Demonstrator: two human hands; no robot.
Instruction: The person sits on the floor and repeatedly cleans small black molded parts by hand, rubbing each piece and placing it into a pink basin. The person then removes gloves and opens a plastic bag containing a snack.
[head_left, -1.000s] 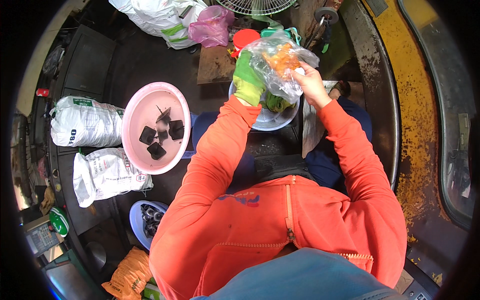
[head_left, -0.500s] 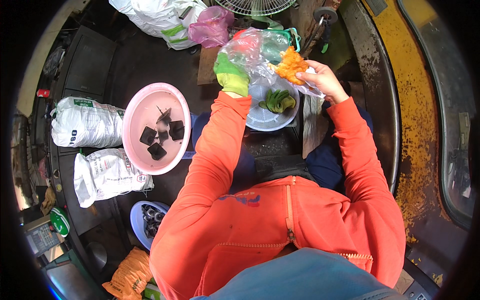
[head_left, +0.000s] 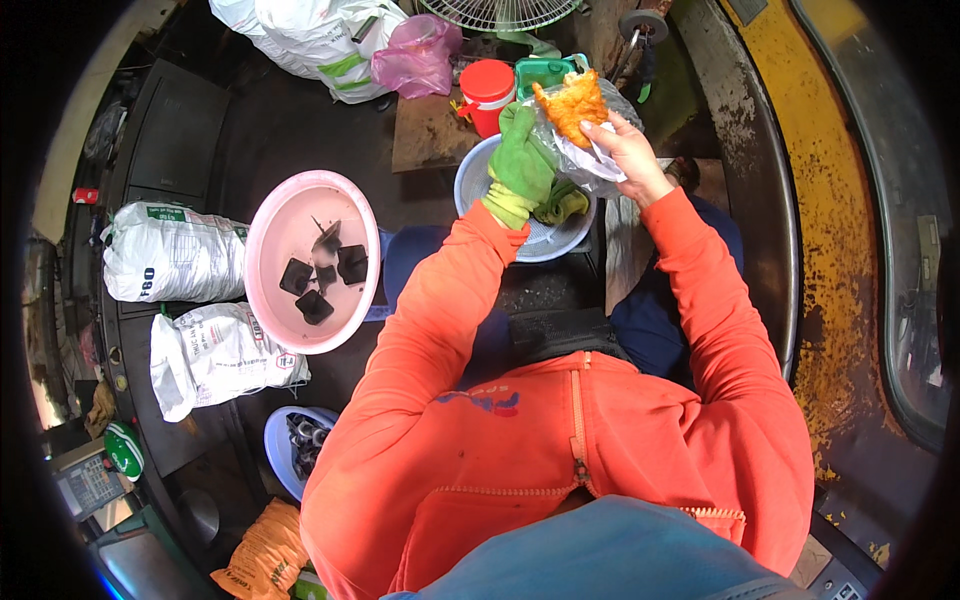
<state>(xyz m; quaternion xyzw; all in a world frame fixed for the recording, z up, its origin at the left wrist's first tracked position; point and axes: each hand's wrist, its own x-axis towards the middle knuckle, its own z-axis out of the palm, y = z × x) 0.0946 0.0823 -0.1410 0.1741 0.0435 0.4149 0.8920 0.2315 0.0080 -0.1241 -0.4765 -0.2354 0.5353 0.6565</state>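
Observation:
My bare right hand [head_left: 632, 160] grips a golden fried pastry [head_left: 574, 104] with an uneven, torn-looking top edge, through white paper [head_left: 588, 160] around its lower part. In a green glove, my left hand [head_left: 524, 158] closes on the clear plastic bag [head_left: 548, 132] beside the pastry; the fingertips are partly hidden. Below both hands is a pale blue plastic basket [head_left: 548, 246], partly covered by my left hand and the bag. Another green glove [head_left: 566, 204] lies in that basket.
A red lidded jug [head_left: 488, 88] stands on a board beyond my left hand, beside a green container [head_left: 545, 72]. At left, a pink basin [head_left: 262, 300] holds several dark pieces. White sacks [head_left: 175, 252] lie beside it. A fan [head_left: 500, 12] is at the far edge.
My left hand has moved right and nearer, with the clear bag drawn in beside the pastry. The red jug is now uncovered. My right hand has shifted slightly left with the pastry.

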